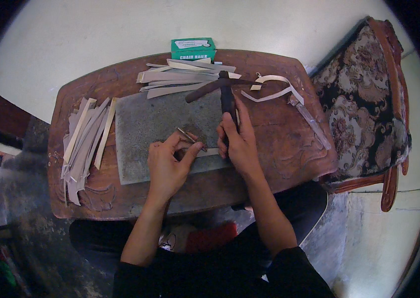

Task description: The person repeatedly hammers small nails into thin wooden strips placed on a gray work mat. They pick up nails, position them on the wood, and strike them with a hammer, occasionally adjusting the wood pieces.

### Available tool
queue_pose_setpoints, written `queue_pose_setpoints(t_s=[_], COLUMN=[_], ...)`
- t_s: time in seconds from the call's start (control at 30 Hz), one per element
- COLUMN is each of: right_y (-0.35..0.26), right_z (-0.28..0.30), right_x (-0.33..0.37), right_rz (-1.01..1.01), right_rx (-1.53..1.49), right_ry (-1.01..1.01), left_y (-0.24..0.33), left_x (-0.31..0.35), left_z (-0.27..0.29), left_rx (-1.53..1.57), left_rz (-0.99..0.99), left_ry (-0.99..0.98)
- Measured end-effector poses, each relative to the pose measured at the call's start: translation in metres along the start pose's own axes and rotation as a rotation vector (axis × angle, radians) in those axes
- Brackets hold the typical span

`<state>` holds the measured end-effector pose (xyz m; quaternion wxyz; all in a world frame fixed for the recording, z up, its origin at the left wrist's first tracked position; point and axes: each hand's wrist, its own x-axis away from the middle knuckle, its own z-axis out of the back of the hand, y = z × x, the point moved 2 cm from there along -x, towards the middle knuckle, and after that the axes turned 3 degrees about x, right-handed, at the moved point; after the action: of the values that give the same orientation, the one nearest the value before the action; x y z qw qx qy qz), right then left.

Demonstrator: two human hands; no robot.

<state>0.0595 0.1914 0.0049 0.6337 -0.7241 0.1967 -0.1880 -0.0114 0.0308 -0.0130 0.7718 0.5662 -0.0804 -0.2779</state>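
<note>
My right hand [240,144] is closed round the dark handle of a hammer [226,97], its narrow metal head raised over the far right part of a grey stone slab [143,116]. Between the fingers and thumb of my left hand [168,166] is a slim metal punch [187,135], tilted, its lower end near the slab. A pale strip [209,152] shows between the two hands, partly hidden by them. Whether my right fingers also touch that strip I cannot tell.
The slab lies on a carved wooden table [279,149]. Piles of cut grey and cream strips lie left [85,144] and at the back [185,77], beside a green box [192,48]. Right of them are a curled white strip [274,79] and a clear-handled tool [312,121]. A patterned chair [364,99] stands right.
</note>
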Motion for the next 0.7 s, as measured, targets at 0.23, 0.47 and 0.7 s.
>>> queue_pose_setpoints(t_s=[0.23,0.47,0.7], right_y=[-0.004,-0.004,-0.003], right_z=[-0.002,-0.003,-0.003], right_x=[0.0,0.001,0.0], right_rz=[0.007,-0.011,-0.003], right_rx=[0.022,0.021,0.023], right_ry=[-0.003,-0.002,-0.007], left_y=[0.009,0.019,0.019], left_x=[0.0,0.002,0.005], left_z=[0.001,0.002,-0.001], left_rx=[-0.163,-0.25,-0.354], left_rz=[-0.07,-0.115,-0.201], left_ry=[-0.008,0.0,-0.002])
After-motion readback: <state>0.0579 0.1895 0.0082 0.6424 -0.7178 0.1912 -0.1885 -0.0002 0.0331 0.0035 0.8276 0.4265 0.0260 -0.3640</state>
